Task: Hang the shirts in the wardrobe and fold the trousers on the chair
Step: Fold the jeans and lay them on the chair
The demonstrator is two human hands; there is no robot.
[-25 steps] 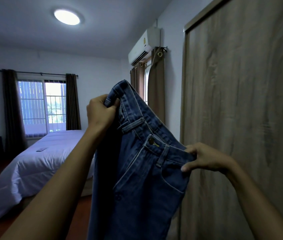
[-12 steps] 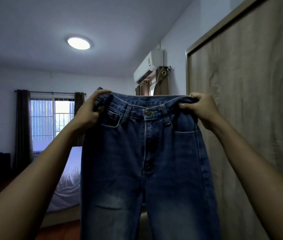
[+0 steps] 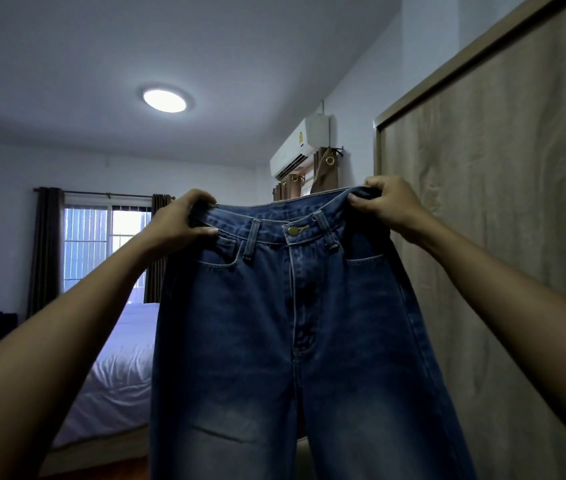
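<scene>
Head view: a pair of blue jeans (image 3: pixel 274 323) is held up at arm's length, front side facing the camera, waistband level and stretched flat. The left hand (image 3: pixel 179 223) pinches the left end of the waistband, thumb on the front and fingers curled over the top edge. The right hand (image 3: pixel 390 206) grips the right end the same way, fingers folded over the denim. The legs hang straight down and are cut off by the bottom edge, so their hems are out of sight. Just to the right stands the wardrobe (image 3: pixel 499 237), its wood-grain door closed, contents hidden. Behind the jeans, the bed (image 3: pixel 115 372) is partly covered by them. A curtained window (image 3: pixel 101 244), an air conditioner (image 3: pixel 300 143) and a ceiling light (image 3: pixel 164 100) show farther back. A dark object at the far left is too dim to identify.
</scene>
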